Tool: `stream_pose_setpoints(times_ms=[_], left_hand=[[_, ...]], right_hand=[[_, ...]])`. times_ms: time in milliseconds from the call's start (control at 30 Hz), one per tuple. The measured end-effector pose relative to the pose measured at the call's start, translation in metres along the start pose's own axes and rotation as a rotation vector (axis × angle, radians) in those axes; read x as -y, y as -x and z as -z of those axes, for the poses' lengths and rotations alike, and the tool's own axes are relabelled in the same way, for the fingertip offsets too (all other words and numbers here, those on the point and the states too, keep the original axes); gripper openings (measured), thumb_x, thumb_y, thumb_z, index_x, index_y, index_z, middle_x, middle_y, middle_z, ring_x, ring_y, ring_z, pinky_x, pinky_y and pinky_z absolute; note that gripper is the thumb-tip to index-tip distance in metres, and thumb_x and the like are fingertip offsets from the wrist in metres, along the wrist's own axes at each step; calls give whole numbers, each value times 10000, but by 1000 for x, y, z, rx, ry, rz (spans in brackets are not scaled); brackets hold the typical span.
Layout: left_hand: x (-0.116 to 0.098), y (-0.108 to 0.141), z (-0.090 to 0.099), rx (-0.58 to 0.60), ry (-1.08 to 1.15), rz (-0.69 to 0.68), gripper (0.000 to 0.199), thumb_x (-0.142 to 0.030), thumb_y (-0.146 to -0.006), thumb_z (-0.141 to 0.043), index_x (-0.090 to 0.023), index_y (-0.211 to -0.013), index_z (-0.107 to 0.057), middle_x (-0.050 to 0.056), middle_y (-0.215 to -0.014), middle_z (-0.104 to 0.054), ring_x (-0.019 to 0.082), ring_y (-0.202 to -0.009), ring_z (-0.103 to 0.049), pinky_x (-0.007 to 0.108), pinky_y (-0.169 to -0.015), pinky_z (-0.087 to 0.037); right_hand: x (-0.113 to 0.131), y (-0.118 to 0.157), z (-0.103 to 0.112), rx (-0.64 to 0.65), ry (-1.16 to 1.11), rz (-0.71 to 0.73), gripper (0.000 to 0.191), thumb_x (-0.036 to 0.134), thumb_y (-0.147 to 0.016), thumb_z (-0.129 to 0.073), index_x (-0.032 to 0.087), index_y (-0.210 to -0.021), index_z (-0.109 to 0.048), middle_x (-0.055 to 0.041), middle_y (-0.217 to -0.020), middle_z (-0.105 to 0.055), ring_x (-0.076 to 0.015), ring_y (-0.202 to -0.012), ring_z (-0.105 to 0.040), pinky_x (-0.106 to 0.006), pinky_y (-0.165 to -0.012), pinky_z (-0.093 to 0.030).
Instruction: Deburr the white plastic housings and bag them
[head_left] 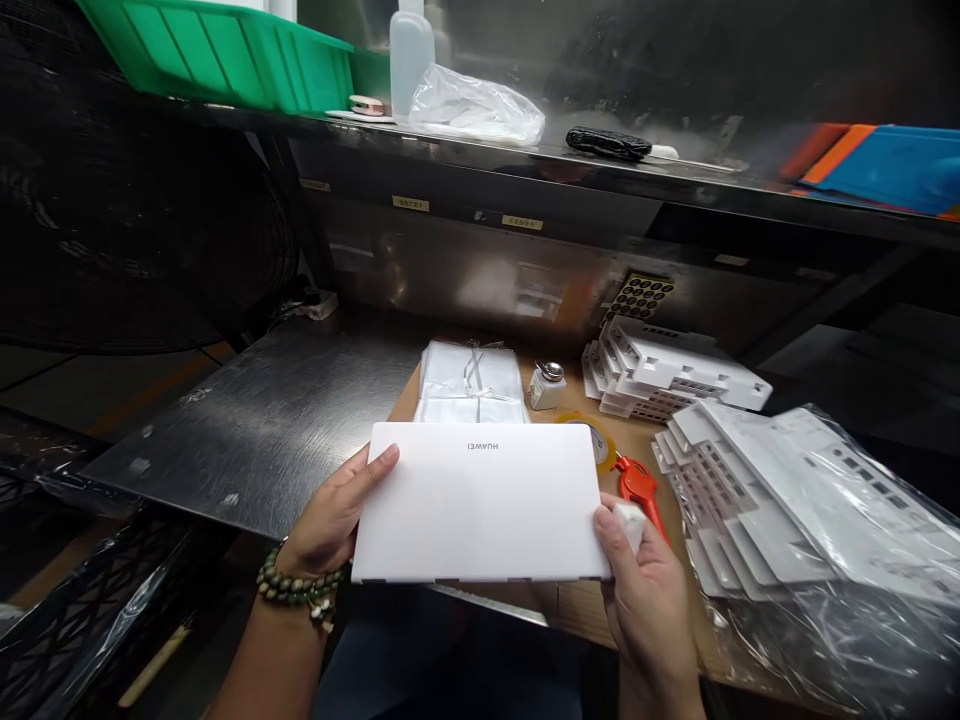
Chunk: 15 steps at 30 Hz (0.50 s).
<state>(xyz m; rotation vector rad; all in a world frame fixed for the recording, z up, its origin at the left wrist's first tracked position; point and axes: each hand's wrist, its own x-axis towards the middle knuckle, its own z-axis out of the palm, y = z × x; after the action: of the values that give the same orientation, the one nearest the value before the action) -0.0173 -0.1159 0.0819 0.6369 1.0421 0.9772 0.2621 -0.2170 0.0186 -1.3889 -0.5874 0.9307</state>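
Observation:
A flat white plastic panel [484, 510], with HUAWEI printed upside down near its far edge, is held level between both hands above the bench. My left hand [330, 515] grips its left edge with the thumb on top; a bead bracelet circles that wrist. On the opposite side, my right hand [649, 580] pinches the near right corner and also has a small white wad [630, 522] tucked in its fingers. Just beyond the panel lie a tied bundle of clear plastic bags [472, 385], a tape roll [600, 445] and a red-handled tool [637, 485].
Stacked white panels [675, 370] stand at the back right, with more panels in plastic wrap [810, 510] nearer. A small pump bottle [547, 386] sits beside the bags. The overhead shelf [465, 145] carries a green bin [225, 60] and a blue bin [892, 170]. A large fan [142, 200] is at left.

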Motion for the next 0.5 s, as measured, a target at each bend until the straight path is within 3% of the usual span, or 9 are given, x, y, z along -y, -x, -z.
stream_pose_setpoints(times_ms=[133, 333, 500], left_hand=[[0, 1, 0, 20, 3, 4, 566, -325, -904, -783, -156, -1416, -612, 170, -1109, -808, 345, -952, -798, 361, -718, -694], [-4, 8, -4, 9, 72, -47, 512, -317, -904, -773, -172, -1377, -639, 152, -1109, -812, 334, -966, -797, 369, -800, -690], [-11, 12, -8, 13, 61, -97, 546, -347, -875, -807, -189, -1372, -643, 123, -1089, -822, 310, -951, -801, 293, -723, -683]], right_hand=[[3, 3, 0, 11, 8, 1, 519, 551, -845, -800, 206, -1224, -719, -96, -1141, -780, -265, -1033, -728, -338, -836, -608], [7, 10, 0, -64, -33, 40, 500, 538, -830, -822, 223, -1204, -718, -88, -1174, -762, -246, -1036, -715, -302, -789, -606], [11, 13, -4, -81, -18, 104, 463, 547, -861, -785, 207, -1166, -717, -99, -1136, -749, -231, -975, -709, -302, -764, -589]])
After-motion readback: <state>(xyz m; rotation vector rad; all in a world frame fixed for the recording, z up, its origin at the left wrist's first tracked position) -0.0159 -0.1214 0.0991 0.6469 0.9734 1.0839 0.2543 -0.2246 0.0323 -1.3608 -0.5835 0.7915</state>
